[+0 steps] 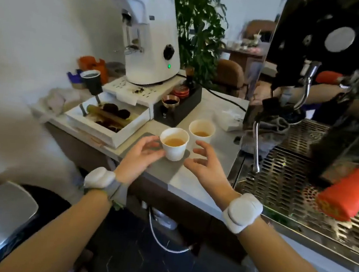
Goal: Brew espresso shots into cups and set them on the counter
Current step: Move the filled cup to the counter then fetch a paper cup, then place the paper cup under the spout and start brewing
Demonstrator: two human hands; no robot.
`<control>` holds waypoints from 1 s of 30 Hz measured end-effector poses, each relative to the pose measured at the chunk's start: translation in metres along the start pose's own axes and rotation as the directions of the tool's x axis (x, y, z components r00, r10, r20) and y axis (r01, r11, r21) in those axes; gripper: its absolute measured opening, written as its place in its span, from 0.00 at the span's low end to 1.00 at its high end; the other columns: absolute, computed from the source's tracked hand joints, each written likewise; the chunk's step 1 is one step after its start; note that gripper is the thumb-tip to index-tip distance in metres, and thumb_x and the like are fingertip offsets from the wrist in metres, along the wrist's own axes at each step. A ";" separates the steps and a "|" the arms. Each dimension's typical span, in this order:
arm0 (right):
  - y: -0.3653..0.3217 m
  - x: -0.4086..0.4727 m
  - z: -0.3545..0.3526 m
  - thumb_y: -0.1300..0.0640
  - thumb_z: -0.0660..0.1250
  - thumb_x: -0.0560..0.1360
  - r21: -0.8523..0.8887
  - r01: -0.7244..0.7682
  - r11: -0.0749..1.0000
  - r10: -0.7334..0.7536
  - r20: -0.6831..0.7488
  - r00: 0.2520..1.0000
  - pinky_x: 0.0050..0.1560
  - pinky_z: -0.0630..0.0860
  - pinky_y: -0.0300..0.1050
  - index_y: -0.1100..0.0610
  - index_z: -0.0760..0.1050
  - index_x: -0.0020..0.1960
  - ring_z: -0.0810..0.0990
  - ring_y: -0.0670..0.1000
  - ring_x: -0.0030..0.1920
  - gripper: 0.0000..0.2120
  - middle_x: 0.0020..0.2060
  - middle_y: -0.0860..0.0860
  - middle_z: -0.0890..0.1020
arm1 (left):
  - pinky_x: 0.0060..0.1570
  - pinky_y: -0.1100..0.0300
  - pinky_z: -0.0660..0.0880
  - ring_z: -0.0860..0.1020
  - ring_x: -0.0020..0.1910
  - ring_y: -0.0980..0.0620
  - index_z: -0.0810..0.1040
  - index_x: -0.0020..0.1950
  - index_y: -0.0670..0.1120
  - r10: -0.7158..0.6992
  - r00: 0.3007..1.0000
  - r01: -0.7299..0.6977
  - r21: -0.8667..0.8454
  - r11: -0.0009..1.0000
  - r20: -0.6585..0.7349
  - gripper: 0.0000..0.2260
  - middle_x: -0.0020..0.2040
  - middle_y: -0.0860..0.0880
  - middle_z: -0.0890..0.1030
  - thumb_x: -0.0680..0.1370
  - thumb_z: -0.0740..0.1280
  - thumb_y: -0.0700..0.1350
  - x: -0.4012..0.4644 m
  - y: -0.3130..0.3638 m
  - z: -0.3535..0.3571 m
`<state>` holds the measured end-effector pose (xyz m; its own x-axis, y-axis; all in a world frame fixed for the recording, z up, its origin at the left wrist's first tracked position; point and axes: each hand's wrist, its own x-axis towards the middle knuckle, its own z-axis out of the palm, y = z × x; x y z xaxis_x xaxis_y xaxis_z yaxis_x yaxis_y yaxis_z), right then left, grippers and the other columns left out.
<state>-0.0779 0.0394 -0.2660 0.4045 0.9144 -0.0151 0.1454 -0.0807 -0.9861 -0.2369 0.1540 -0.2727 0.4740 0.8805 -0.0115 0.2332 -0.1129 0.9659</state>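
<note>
Two small white paper cups of espresso stand on the grey counter [193,182]. The near cup [174,146] is touched on its left side by the fingertips of my left hand [141,154]. Just behind and to its right stands the far cup [201,130]. My right hand [204,163] hovers open to the right of the near cup, fingers spread, holding nothing. Both wrists carry white bands. The espresso machine [331,52] rises at the right, with its metal drip tray [281,176] below and a steam wand [256,149] hanging down.
A white grinder [150,32] stands at the back left, above a white knock box [109,116] with spent pucks. Beside it are a black tamping station [179,106] and a dark paper cup [92,81]. A red portafilter handle [346,195] juts out at right. A plant [197,26] is behind.
</note>
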 end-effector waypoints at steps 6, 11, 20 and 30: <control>0.024 0.032 0.038 0.50 0.70 0.72 0.007 -0.081 0.997 0.081 -0.126 0.989 0.60 0.67 0.43 0.44 0.53 0.73 0.68 0.48 0.63 0.36 0.62 0.47 0.66 | 0.45 0.72 0.69 0.73 0.51 0.63 0.63 0.73 0.49 -0.009 0.995 -0.004 0.138 0.990 0.098 0.33 0.60 0.54 0.71 0.71 0.75 0.48 0.049 -0.024 -0.013; 0.036 0.052 0.051 0.56 0.67 0.75 0.048 -0.146 0.988 0.152 -0.166 0.974 0.62 0.65 0.44 0.43 0.51 0.74 0.65 0.55 0.70 0.35 0.68 0.49 0.66 | 0.61 0.57 0.65 0.66 0.65 0.52 0.54 0.77 0.47 -0.027 0.976 -0.015 0.194 0.981 0.214 0.46 0.73 0.46 0.65 0.67 0.78 0.48 0.077 -0.045 -0.009; 0.039 0.068 0.062 0.60 0.62 0.79 0.029 -0.174 0.984 0.176 -0.184 0.967 0.72 0.62 0.57 0.49 0.57 0.74 0.64 0.55 0.73 0.26 0.72 0.52 0.66 | 0.63 0.57 0.68 0.71 0.64 0.53 0.64 0.73 0.47 -0.021 0.946 -0.042 0.187 0.982 0.323 0.41 0.66 0.51 0.73 0.64 0.80 0.47 0.109 -0.064 0.011; 0.034 0.058 0.063 0.57 0.63 0.78 0.083 -0.064 0.994 0.078 -0.183 0.980 0.62 0.70 0.42 0.45 0.57 0.72 0.69 0.44 0.62 0.26 0.63 0.43 0.68 | 0.54 0.63 0.70 0.74 0.58 0.57 0.67 0.69 0.50 0.117 0.959 -0.165 0.172 0.971 0.257 0.37 0.62 0.53 0.75 0.64 0.78 0.54 0.095 -0.052 0.002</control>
<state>-0.1064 0.1151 -0.3105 0.5727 0.8174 -0.0614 0.0437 -0.1053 -0.9935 -0.2022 0.2428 -0.3241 0.7000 0.7133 0.0358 0.2945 -0.3340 0.8954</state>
